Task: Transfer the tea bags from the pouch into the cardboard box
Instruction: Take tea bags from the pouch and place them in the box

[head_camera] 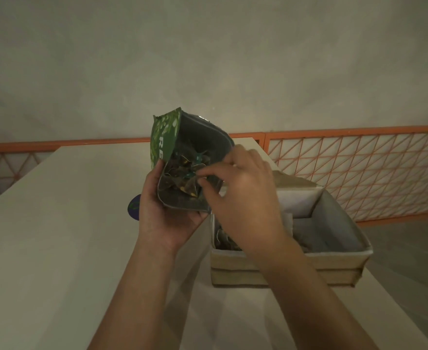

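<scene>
Head view: the left hand (162,213) grips the pouch (190,160) from below and behind, thumb up its green printed side, fingers curled under its base. The pouch is held above the table (56,223), tilted with its open mouth toward the camera, grey lining exposed. Tea bags (182,173) lie bunched inside the mouth. The right hand (243,195) reaches in from the right; its fingers are curled at the mouth's near right edge and appear to pinch one tea bag, though the exact contact is partly hidden by the knuckles.

The box (334,253) sits directly below and to the right of the right hand, on the table, its top open and its far flap (296,195) raised. A few tea bags already lie in its near left corner, mostly hidden by the right wrist. The box interior to the right of the wrist is open. Its near right corner stands at the table's right edge.

A dark blue round item (134,207) shows just left of the left hand, partly hidden; what it is cannot be told.

The table is pale and plain, with wide open surface left of the left hand. Beyond it run an orange lattice railing (359,170) and a bare wall (207,59). Light is dim.
</scene>
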